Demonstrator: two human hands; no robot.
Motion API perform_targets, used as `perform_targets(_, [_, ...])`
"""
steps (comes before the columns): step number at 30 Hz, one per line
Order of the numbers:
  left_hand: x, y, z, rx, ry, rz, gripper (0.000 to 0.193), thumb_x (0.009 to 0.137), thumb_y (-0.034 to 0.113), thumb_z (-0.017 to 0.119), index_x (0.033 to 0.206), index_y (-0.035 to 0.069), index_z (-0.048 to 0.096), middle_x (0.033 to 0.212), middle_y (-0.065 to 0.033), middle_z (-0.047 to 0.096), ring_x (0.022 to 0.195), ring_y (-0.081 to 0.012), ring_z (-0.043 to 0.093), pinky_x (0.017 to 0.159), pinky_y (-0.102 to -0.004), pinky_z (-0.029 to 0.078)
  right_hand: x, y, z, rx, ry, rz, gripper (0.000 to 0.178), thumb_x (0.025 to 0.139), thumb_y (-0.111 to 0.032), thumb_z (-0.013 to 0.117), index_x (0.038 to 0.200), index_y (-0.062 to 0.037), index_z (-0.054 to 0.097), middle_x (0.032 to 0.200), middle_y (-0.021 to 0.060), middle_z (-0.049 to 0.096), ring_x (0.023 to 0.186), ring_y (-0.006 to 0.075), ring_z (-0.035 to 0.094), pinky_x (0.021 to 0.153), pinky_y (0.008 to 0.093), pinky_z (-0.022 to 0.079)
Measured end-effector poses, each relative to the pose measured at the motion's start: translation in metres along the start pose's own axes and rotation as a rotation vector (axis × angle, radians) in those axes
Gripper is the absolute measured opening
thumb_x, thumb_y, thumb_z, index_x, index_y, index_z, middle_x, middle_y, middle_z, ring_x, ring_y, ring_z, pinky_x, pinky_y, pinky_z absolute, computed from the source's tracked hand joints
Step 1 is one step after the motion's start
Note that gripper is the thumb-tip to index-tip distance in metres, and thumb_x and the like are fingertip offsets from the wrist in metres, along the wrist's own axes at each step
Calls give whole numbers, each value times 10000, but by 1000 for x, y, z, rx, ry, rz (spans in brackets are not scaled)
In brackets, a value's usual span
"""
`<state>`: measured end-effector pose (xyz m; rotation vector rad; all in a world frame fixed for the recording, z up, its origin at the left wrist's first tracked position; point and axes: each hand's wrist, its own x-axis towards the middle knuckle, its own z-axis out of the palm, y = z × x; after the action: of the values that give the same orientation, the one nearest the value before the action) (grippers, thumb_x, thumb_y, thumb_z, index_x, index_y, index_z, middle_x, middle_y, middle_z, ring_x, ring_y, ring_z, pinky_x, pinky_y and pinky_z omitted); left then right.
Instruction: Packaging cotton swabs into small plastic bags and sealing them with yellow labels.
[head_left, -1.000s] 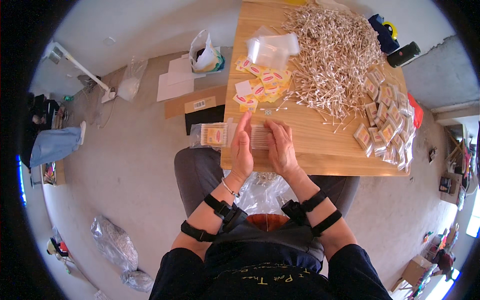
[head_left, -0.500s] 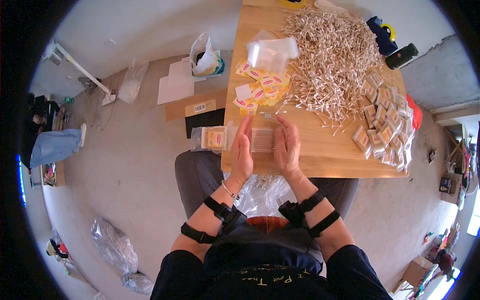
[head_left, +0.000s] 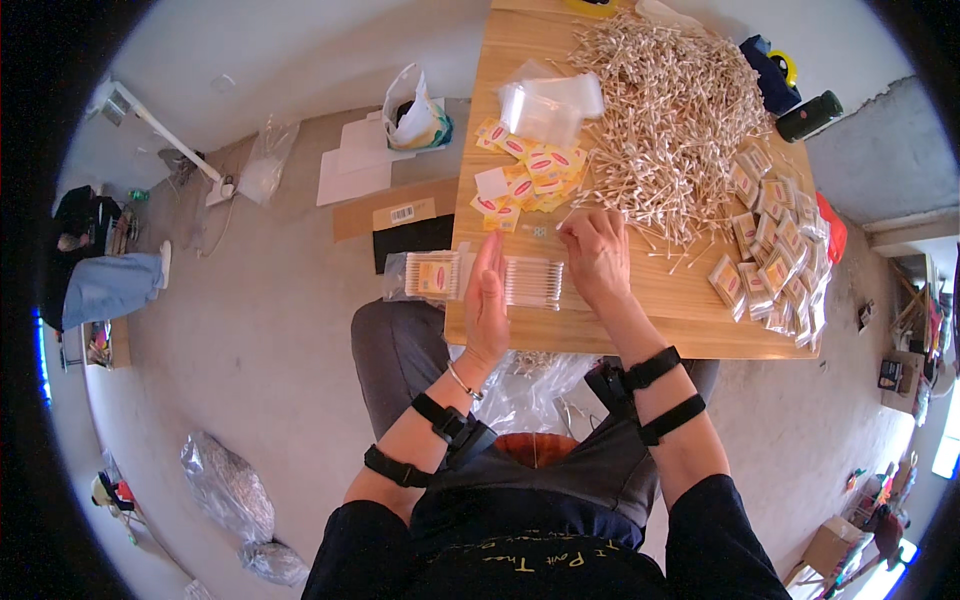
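Observation:
A row of cotton swabs (head_left: 532,280) lies lined up near the front edge of a wooden table (head_left: 620,320). My left hand (head_left: 487,300) stands edge-on against the left end of that row, fingers straight. My right hand (head_left: 596,252) rests at the row's right end, fingertips pinched over a few swabs near the big loose heap of cotton swabs (head_left: 672,110). A filled clear packet of swabs (head_left: 428,275) lies at the table's left edge, just left of my left hand.
Yellow and red paper labels (head_left: 528,172) and empty clear bags (head_left: 548,104) lie behind the hands. Filled packets (head_left: 775,250) are stacked at the right. A dark bottle (head_left: 808,116) stands far right. Bags, paper and cardboard sit on the floor to the left.
My hands have spread apart. The right one moved right and away toward the loose heap, while the left stayed against the row's left end.

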<state>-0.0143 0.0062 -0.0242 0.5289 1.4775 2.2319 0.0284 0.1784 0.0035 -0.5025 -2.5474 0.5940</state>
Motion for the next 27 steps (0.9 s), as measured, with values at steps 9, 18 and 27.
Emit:
perform_targets(9, [0,-6,0,1,-13,37,743,1023,507,365,1522,-11,178,1592,-168,183,1491,-258,131,1211,-383,99,-28,-17,0,101,-48,9,201,826,-103,643,1019,-130,692,1097,82,603,1058,330,507,886,443,417])
perform_targets(18, [1,12,7,-425,84,-170,715,1033,495,340,1522,-7,196,1593,-153,192,1482,-241,169,1207,-369,121,-40,-10,7,546,56,159,241,925,-127,570,1143,-52,641,1251,131,568,1174,327,500,1042,414,364])
perform_targets(27, [2,12,11,-13,-54,-7,718,1029,504,345,1507,-21,234,1562,-150,270,1455,-228,239,1197,-353,172,-52,-21,34,1326,160,305,628,1060,-413,323,1438,88,343,1507,175,365,1432,263,280,1179,369,197])
